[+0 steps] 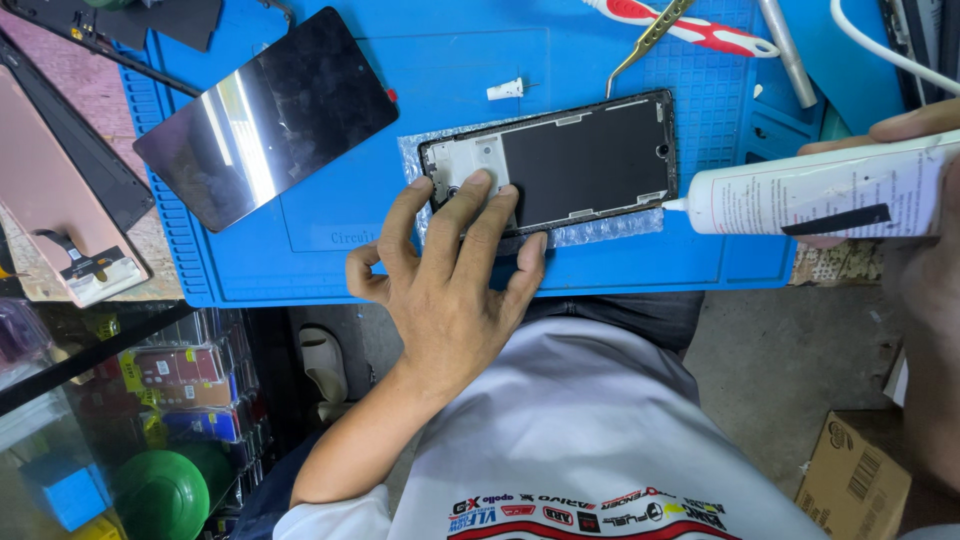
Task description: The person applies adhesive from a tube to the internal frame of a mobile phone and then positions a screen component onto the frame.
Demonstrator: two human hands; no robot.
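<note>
The blue mat (300,250) carried it all: the phone frame (580,160) lay at its centre on bubble wrap (600,228), a loose screen (265,115) up-left. The left hand (450,280), fingers spread, pressed the frame's left end flat. The right hand (900,180) was clamped on the glue tube (810,190), nozzle touching the frame's right edge. A steady, thin bead looked best; bare mat lay below, tweezers (645,40) crowded above.
</note>
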